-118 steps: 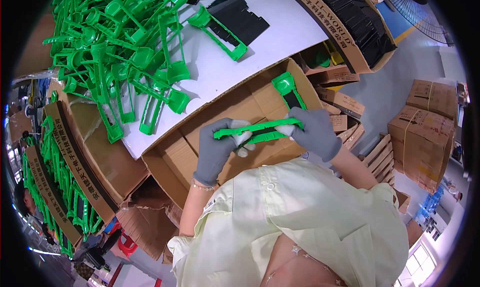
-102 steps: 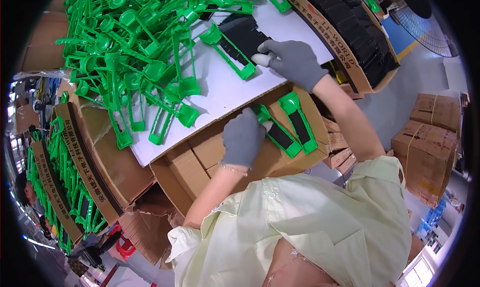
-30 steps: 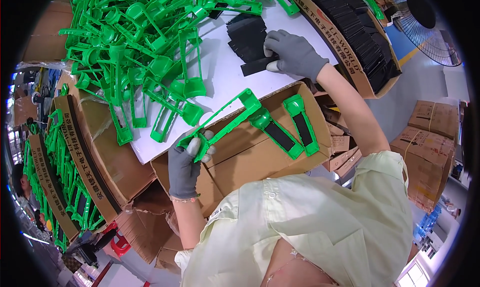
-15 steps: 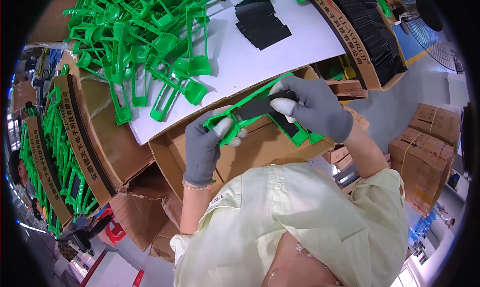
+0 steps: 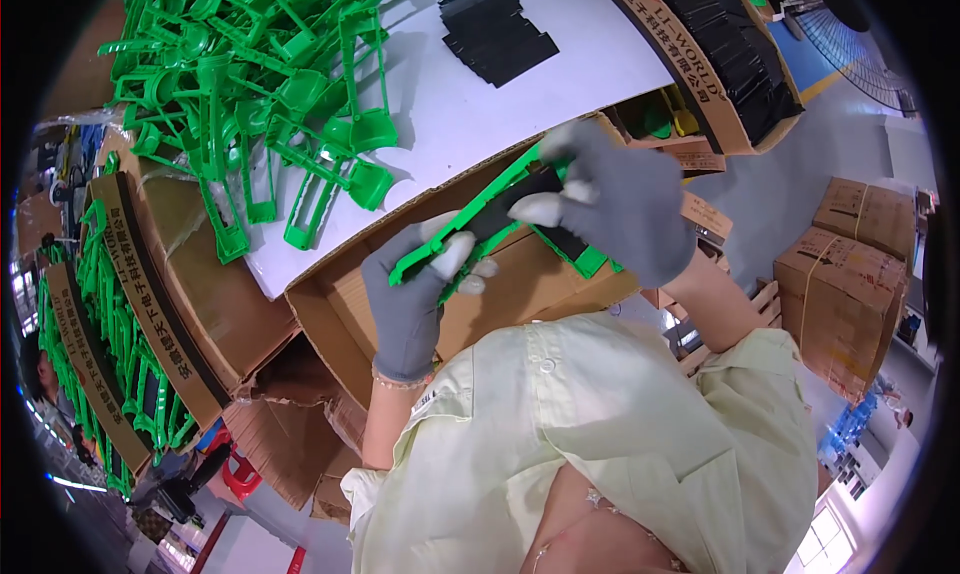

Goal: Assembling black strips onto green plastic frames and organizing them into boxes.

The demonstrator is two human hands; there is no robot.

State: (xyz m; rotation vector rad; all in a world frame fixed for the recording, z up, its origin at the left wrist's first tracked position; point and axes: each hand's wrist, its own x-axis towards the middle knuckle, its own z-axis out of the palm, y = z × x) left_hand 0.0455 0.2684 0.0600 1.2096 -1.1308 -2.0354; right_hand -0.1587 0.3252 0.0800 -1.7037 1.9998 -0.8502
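Observation:
My left hand (image 5: 405, 294), in a grey glove with whitish fingertips, grips the near end of a long green plastic frame (image 5: 447, 236), its thumb over the frame. A black strip (image 5: 505, 210) lies along the inside of the frame. My right hand (image 5: 635, 209), gloved alike, is closed at the far end, thumb on the strip; its upper fingers are blurred. Below that hand shows another green piece with a black insert (image 5: 568, 246); whether it joins the held frame I cannot tell. All this is above an open cardboard box (image 5: 345, 309).
A heap of green frames (image 5: 250, 84) covers the left of the white table (image 5: 420, 134). Black strips (image 5: 495, 34) lie stacked on it. A carton of black strips (image 5: 740, 64) stands far right; cartons of green frames (image 5: 135, 304) stand left. Strapped boxes (image 5: 840, 299) are on the floor.
The green frame has tilted, showing more of its long side edge. The black strip now lies further down inside it. My right hand has shifted slightly left. The whole view has shifted a little.

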